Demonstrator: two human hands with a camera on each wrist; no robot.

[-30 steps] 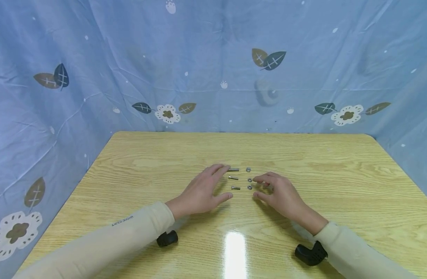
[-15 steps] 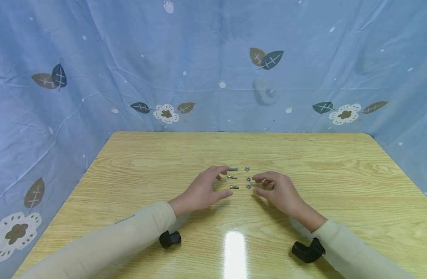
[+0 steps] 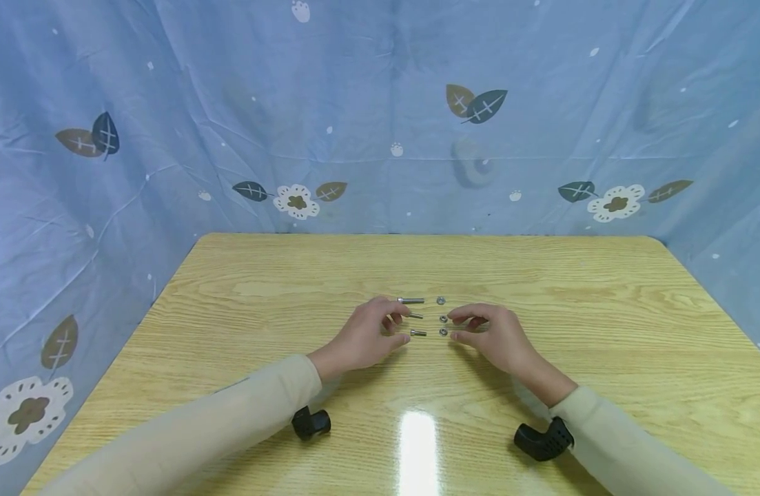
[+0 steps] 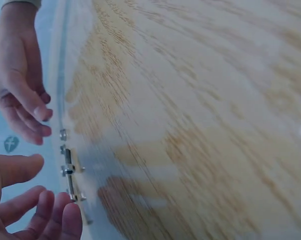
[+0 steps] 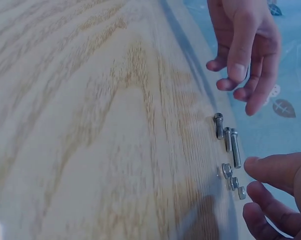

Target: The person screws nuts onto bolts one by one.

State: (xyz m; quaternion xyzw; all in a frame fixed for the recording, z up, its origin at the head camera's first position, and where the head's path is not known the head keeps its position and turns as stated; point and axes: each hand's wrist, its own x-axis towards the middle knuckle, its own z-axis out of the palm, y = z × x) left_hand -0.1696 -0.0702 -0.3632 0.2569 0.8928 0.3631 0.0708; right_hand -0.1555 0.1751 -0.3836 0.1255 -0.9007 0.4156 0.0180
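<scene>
Between two hands (image 3: 362, 337) (image 3: 502, 337), three bolts (image 3: 412, 300) beside three nuts (image 3: 443, 319), wooden table (image 3: 317, 269).

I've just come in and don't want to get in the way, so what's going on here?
A person's left hand is poised over three metal bolts, while their right hand hovers beside three nuts. Neither hand appears to hold anything. All six pieces lie loose on the wooden table, each bolt roughly in line with a nut and none screwed together. The longest bolt is farthest from the person; the left fingertips partly hide the middle one in the head view.
</scene>
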